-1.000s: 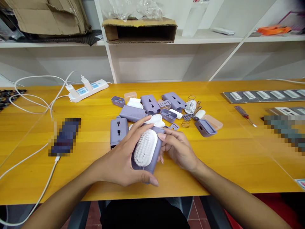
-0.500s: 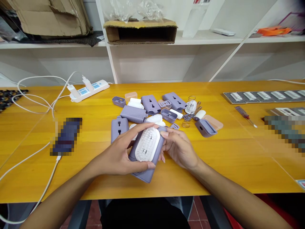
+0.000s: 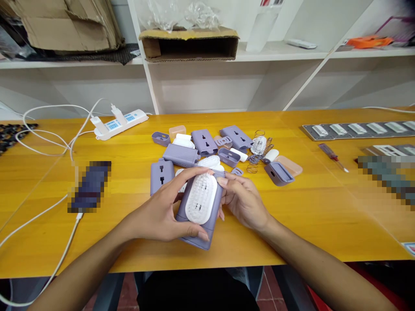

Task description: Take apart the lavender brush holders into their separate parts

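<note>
A purple plastic housing [image 3: 212,222] is held up over the near part of the table, tilted. On its upper face lies a white oval piece [image 3: 201,199] with a bumpy surface and small dark slots. My left hand [image 3: 162,211] wraps the housing from the left, thumb across its near end and fingers over the far end. At the far right corner, my right hand [image 3: 244,201] pinches the housing between thumb and fingers; some of those fingertips are hidden behind it. Just beyond lie a slotted purple housing [image 3: 162,176] and a ribbed purple housing [image 3: 181,154].
Purple caps [image 3: 279,173], wire springs [image 3: 254,162] and a translucent peach cover [image 3: 290,165] lie scattered beyond my hands. A screwdriver [image 3: 333,157] is at right. A power strip [image 3: 121,124] and a plugged-in phone [image 3: 90,185] are at left. Shelves [image 3: 207,86] close off the back.
The held housing has turned slightly, its near end swinging a little to the right. My left thumb has shifted slightly down. Both hands keep their hold.
</note>
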A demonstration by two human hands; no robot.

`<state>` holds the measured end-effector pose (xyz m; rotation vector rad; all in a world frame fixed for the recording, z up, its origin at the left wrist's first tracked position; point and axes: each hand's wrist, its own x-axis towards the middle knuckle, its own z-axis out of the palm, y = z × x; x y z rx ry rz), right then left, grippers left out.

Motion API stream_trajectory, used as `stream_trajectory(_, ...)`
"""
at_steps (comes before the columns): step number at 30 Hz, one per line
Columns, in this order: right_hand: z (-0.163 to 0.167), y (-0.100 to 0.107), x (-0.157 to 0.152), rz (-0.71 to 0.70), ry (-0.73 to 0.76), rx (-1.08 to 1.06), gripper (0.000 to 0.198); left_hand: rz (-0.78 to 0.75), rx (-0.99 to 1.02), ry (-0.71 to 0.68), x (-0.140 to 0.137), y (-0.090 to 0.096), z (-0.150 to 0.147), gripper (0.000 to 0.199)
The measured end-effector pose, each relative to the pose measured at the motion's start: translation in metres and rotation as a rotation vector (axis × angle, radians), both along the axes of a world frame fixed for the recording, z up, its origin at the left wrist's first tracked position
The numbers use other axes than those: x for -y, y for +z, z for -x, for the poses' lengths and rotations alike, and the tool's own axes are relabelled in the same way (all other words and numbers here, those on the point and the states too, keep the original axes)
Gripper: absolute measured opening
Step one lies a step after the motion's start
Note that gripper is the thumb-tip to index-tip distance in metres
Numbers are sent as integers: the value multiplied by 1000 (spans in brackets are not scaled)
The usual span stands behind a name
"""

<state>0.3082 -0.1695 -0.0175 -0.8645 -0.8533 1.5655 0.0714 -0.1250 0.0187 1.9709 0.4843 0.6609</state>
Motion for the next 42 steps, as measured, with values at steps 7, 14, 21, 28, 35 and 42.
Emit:
stream_trajectory(7,-1,1,-1,-4,-7,15,33,59,-6,48,2,-3,-2,99)
stream_trajectory(14,0,-3,-2,3,-6,-8,35,20,-28,-21,-2,2,3,115)
stream_trajectory(21,-2,-4,-8,23,-2,-1,37,-168,-165,-130,-7,1,3,155)
stream_trajectory(28,-1,-4,-7,24,5,-24,36,-88,-66,-112,-3,-2,-1,133)
stream_trajectory(35,-4,-7,-9,-2,-12,-59,34,44,8,-80,-4,-8,-2,145)
stream_trajectory(42,-19,10,-11,-65,-57,-172,23,259,384,191,-2,-13,-13,91)
